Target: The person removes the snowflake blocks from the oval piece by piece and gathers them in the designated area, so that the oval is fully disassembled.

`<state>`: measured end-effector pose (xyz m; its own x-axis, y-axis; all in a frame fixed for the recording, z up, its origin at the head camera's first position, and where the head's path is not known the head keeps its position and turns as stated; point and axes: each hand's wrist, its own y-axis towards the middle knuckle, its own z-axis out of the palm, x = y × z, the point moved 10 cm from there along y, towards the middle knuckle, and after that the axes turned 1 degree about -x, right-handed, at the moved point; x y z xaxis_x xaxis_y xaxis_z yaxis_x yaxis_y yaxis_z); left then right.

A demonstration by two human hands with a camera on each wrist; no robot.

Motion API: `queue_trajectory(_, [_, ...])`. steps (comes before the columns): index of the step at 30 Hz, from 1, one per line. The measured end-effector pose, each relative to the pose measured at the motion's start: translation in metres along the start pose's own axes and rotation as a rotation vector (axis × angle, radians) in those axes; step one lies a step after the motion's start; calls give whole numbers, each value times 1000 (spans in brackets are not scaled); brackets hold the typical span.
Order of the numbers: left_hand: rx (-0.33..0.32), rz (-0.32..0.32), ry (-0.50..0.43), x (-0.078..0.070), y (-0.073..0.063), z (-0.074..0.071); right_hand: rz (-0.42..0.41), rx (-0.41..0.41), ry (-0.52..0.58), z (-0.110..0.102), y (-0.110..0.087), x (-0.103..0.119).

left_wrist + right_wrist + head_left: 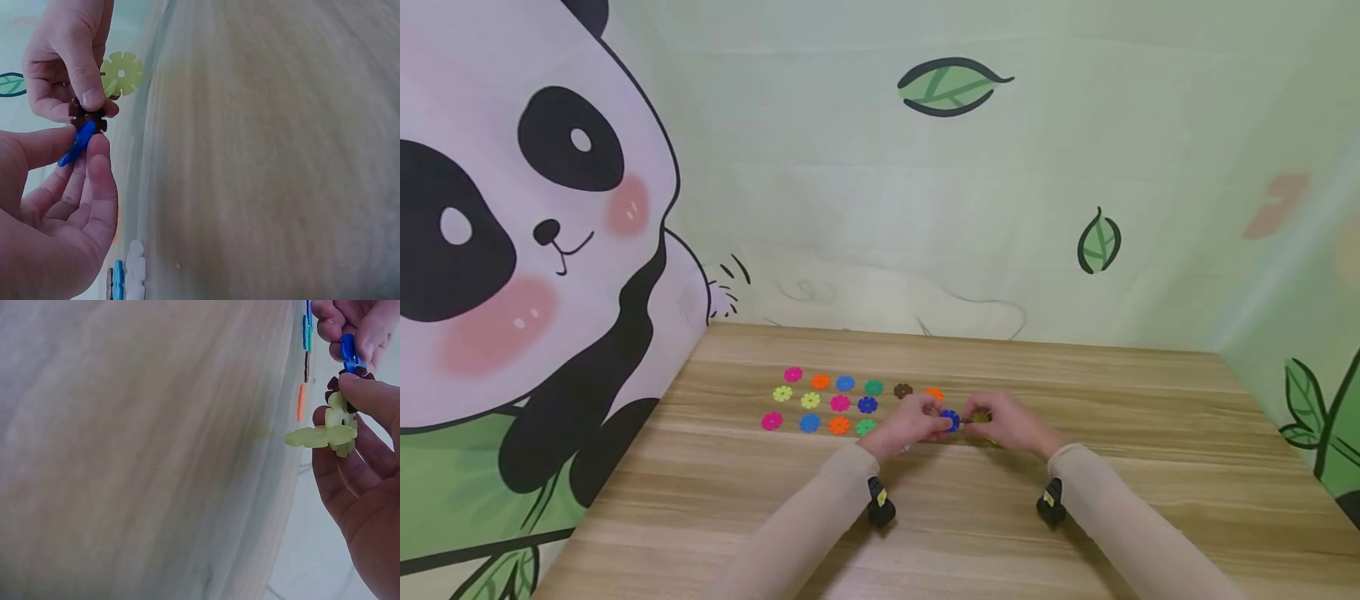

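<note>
My left hand [913, 422] pinches a dark blue notched plastic disc [951, 420] between thumb and fingers. Facing it, my right hand [1006, 421] grips a brown notched disc [97, 124] that is linked to yellow-green ones [320, 436]. In the left wrist view the blue disc's edge meets the brown disc's edge; how far their slots are engaged cannot be seen. One yellow-green disc [125, 74] sticks out past the right fingers. Part of the linked piece is hidden inside the right hand.
Loose notched discs lie in rows on the wooden table [970, 525], left of and behind the hands: a pink one [793, 375], a green one [873, 387], a brown one [903, 391], an orange one [934, 393] and several more. A white disc [135, 272] shows near the left hand. A printed cloth wall [820, 208] rises behind the table.
</note>
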<state>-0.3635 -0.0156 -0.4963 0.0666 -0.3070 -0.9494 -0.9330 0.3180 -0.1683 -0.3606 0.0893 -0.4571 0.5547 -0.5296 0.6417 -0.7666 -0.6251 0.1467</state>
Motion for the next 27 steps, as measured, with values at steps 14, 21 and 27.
queue_trajectory(14, [-41, 1, 5, -2, -3, -4, -13, -34, 4, -3, 2, 2])
queue_trajectory(21, [-97, 45, 16, -6, -3, -9, -44, -39, 1, -4, 2, 6])
queue_trajectory(27, [-126, 39, 30, -7, -4, -13, -38, -33, -9, -3, 2, 7])
